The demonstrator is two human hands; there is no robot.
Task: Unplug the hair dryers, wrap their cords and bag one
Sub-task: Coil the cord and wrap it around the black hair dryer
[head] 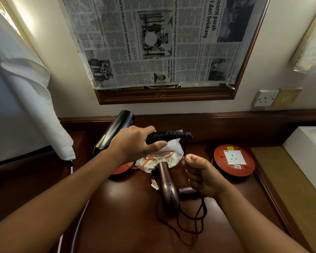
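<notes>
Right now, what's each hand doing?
Left hand: gripping the black hair dryer by its handle.
Right hand: pinching its black cord.

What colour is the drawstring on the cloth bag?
Orange; the drawstring loops over the pale cloth bag, seen in the head view.

Bronze dryer (169, 190), cloth bag (164, 157) and loose cord (195, 223) crowd mid-desk; its near-left stays open.

Both forearms reach forward; the left hand (135, 143) curls its grip closed, raised, while the right hand (199, 175) pinches lower down.
</notes>
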